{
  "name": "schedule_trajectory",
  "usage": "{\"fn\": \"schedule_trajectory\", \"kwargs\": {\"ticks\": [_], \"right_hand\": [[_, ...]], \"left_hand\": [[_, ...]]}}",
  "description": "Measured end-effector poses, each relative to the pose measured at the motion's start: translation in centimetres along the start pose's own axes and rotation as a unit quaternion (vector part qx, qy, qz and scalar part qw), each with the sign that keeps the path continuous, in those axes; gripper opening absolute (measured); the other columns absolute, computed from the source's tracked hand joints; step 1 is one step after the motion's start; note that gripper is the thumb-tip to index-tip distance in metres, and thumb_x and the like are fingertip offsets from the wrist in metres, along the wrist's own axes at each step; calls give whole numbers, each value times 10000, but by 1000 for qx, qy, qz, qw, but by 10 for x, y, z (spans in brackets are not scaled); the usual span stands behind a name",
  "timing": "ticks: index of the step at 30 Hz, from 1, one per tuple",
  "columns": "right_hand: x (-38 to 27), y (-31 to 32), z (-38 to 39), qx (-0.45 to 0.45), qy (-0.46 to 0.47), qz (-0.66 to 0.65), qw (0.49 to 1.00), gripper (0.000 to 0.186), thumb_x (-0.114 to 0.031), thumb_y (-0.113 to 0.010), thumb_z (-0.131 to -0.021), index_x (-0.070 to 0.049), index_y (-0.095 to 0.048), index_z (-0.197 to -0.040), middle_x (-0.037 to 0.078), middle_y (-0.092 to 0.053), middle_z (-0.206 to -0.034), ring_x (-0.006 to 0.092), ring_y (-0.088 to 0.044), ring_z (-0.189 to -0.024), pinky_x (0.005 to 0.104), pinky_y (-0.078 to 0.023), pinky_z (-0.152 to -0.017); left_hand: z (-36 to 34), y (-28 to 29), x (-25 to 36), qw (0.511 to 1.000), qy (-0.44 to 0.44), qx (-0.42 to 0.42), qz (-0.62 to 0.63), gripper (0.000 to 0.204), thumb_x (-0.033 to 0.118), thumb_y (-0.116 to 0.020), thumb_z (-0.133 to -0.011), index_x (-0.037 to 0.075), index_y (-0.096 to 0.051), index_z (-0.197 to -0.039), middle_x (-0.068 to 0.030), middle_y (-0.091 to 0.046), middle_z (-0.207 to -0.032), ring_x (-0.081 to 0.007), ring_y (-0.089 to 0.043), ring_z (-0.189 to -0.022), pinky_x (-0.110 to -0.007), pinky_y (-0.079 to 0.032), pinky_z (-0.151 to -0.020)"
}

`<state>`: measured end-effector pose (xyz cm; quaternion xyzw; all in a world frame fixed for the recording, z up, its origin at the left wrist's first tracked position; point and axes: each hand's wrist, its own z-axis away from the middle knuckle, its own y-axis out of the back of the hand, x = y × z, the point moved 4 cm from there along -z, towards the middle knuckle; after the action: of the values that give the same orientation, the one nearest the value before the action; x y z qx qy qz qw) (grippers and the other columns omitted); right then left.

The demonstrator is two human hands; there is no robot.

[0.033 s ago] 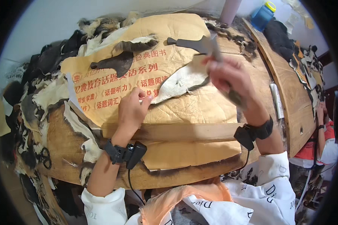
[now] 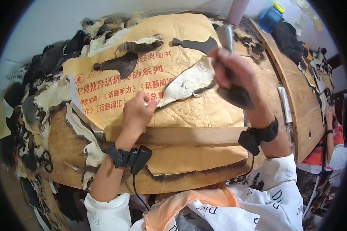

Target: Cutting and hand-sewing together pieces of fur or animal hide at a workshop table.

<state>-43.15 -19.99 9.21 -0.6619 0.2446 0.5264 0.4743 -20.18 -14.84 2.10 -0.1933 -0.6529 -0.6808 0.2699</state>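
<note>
Pinching, it seems, the narrow tip of the pale hide piece, the left hand has thumb and fingers pressed together; the hide runs up and right from that pinch across brown paper. Farther right, the right hand wraps round a metal-ended tool. With its far end seemingly unheld, the hide could pucker under a stroke, and one straying leftward might nick the pinching fingers
</note>
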Motion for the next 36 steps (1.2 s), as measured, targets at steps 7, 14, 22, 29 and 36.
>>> {"fn": "schedule_trajectory", "kwargs": {"ticks": [7,14,22,29,36], "right_hand": [[81,-25,-40,-105,-14,144,984,260,-182,-438,-855,-20,-578,-1002,67,-595,-985,144,-557,-874,280,-437,-811],[106,-21,-38,-133,-23,330,934,234,-163,-460,-848,-15,-621,-930,69,-623,-890,153,-560,-850,288,-432,-797],[111,-26,-42,-151,54,393,906,187,-136,-490,-830,-1,-608,-882,116,-630,-820,217,-590,-762,316,-456,-741],[121,-25,-42,-123,91,376,914,205,-157,-484,-851,-26,-610,-945,121,-643,-863,245,-605,-787,329,-462,-741],[123,-31,-41,-127,180,562,797,252,-234,-492,-864,-64,-611,-1008,141,-643,-928,290,-613,-848,357,-480,-727]], "left_hand": [[4,-14,-9,996,44,-65,48,282,289,-631,-766,19,-663,-841,-158,-662,-791,-260,-643,-737,-339,-482,-680],[5,-13,-18,988,63,-6,140,256,254,-628,-766,9,-676,-824,-121,-660,-721,-196,-637,-695,-300,-474,-643],[7,-22,-17,981,67,-47,173,251,221,-616,-785,-17,-672,-841,-78,-634,-660,-123,-559,-580,-272,-438,-561],[26,-29,3,926,171,-41,334,179,130,-562,-845,-29,-634,-882,20,-570,-713,-51,-470,-621,-200,-377,-559],[53,-32,12,913,186,-55,358,179,140,-542,-881,-19,-618,-913,23,-567,-763,-37,-470,-695,-187,-379,-627]]}}
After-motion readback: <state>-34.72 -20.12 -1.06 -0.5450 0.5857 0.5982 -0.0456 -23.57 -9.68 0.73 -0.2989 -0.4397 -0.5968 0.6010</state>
